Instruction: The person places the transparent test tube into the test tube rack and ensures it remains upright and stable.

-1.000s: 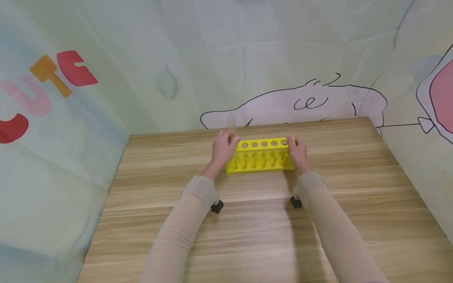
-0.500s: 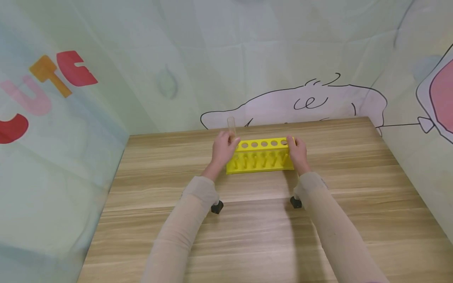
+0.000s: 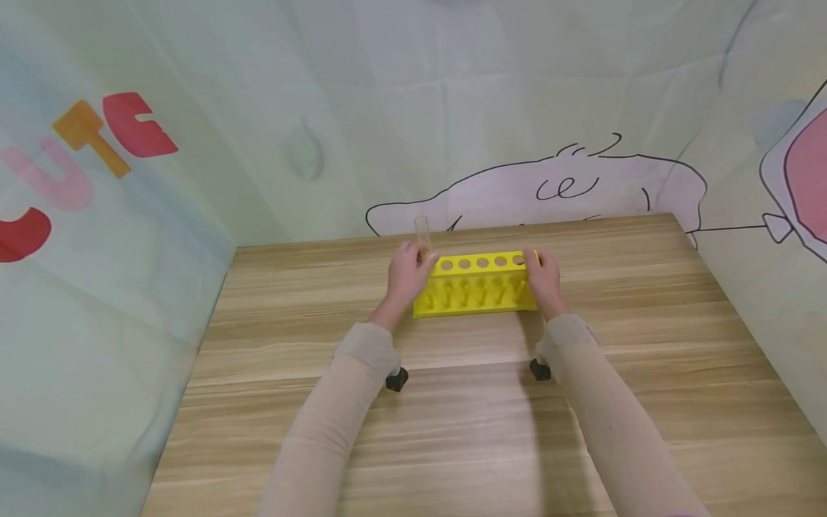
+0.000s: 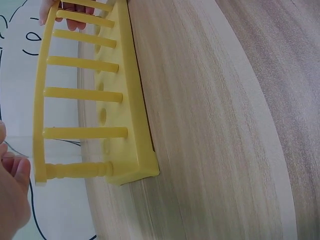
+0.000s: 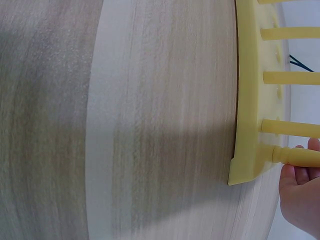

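A yellow test tube rack (image 3: 474,311) stands on the table, with a row of holes along its top and pegs below. At its left end my left hand (image 3: 403,276) pinches a clear test tube (image 3: 422,233), which sticks up above the fingers, tilted slightly left. The tube's lower part is hidden behind the hand. My right hand (image 3: 545,283) grips the rack's right end, thumb on the top bar. In the right wrist view, the right hand's fingers (image 5: 287,175) curl about the end post (image 5: 295,157). The left wrist view catches the left hand (image 4: 12,200) beside the rack's top bar.
The wood-grain table (image 3: 472,431) runs back to a printed cloth (image 3: 362,115) that hangs behind and at both sides. Black wrist-worn pieces (image 3: 397,379) show under both sleeves. Shadows of the arms fall on the tabletop.
The test tube has sunk very slightly in my left hand. The rack and my right hand have stayed where they were.
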Demonstrator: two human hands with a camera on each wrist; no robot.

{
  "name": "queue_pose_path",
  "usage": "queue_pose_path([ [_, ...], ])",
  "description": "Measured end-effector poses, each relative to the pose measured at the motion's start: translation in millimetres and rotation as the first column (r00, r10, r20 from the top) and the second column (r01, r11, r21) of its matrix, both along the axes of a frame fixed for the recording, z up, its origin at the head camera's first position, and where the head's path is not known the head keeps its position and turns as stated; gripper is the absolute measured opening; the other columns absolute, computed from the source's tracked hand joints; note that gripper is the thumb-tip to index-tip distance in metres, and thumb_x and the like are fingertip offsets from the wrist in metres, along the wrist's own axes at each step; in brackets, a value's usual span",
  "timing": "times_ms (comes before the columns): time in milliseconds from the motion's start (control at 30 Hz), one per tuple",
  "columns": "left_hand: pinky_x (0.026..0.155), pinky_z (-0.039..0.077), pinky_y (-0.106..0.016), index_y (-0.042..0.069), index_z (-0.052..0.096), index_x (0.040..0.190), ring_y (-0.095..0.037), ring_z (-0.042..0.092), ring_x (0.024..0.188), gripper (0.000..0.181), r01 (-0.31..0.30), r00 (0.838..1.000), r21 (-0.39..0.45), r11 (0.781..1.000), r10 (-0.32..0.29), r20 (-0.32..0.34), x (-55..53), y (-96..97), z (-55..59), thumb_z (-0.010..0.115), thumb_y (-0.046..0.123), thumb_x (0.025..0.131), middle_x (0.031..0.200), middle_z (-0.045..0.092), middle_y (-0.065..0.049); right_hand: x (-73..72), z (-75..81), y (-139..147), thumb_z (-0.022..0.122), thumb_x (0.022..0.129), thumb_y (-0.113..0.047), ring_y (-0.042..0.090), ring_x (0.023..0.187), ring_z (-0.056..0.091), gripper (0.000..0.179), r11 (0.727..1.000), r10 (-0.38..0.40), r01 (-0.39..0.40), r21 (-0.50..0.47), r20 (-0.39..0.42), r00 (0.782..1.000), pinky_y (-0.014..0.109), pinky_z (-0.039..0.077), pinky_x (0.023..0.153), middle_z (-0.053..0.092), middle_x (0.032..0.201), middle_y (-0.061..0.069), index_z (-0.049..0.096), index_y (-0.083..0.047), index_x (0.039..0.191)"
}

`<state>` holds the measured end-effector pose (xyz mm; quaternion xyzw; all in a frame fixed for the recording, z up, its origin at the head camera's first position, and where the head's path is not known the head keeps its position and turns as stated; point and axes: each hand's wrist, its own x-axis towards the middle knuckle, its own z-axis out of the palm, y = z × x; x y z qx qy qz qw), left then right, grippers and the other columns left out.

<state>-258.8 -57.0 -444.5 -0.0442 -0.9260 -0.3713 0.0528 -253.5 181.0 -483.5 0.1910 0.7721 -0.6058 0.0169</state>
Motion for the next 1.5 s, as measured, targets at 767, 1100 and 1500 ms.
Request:
queue_pose_path([
  [767,0.065,0.040,-0.025,0.007,0.055,0.093,-0.018,0.043,0.077,0.023,-0.014,1.000,0.004,1.000,0.014,0.007,0.3,1.0,-3.3,0.058,0.028,0.085,0.087,0.046,-0.006,2.0,2.3,-1.1,0.034,0.088,-0.054,0.019,0.100,0.037,0.054,1.000,-0.003,0.004,-0.013,0.023,1.000,0.029,0.033,0.086,0.042,0.116,0.008,0.044,-0.005,0.111],
  [1100,0.066,0.041,-0.024,0.008,0.055,0.095,-0.017,0.044,0.078,0.025,-0.029,0.999,0.016,0.999,0.028,0.032,0.7,0.9,-3.0,0.058,0.030,0.084,0.088,0.047,-0.005,1.4,2.6,-1.3,0.034,0.088,-0.054,0.018,0.096,0.037,0.054,1.000,-0.006,0.006,-0.001,0.027,1.000,0.026,0.033,0.080,0.042,0.111,0.007,0.044,-0.006,0.109],
  [1500,0.077,0.044,-0.027,0.007,0.051,0.110,-0.018,0.047,0.086,0.038,-0.017,0.999,0.036,0.999,0.015,0.042,-0.7,-1.5,-4.8,0.063,0.026,0.080,0.093,0.048,-0.005,2.1,2.8,-1.2,0.033,0.088,-0.054,0.017,0.094,0.037,0.054,1.000,-0.006,0.006,0.007,0.025,1.000,0.026,0.034,0.078,0.042,0.108,0.006,0.044,-0.006,0.109],
])
